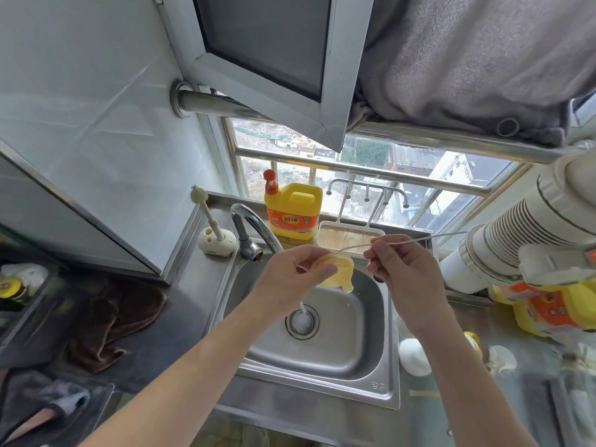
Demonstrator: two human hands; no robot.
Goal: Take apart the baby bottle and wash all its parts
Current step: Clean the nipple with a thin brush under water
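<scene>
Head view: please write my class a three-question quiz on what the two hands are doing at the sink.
1. True or false: the left hand holds the yellow bottle part above the sink.
2. The right hand pinches: A a sponge; B a thin wire; C a cup.
3. What stands in the white holder left of the tap?

Key: 1 true. 2 B. 3 a brush.
</scene>
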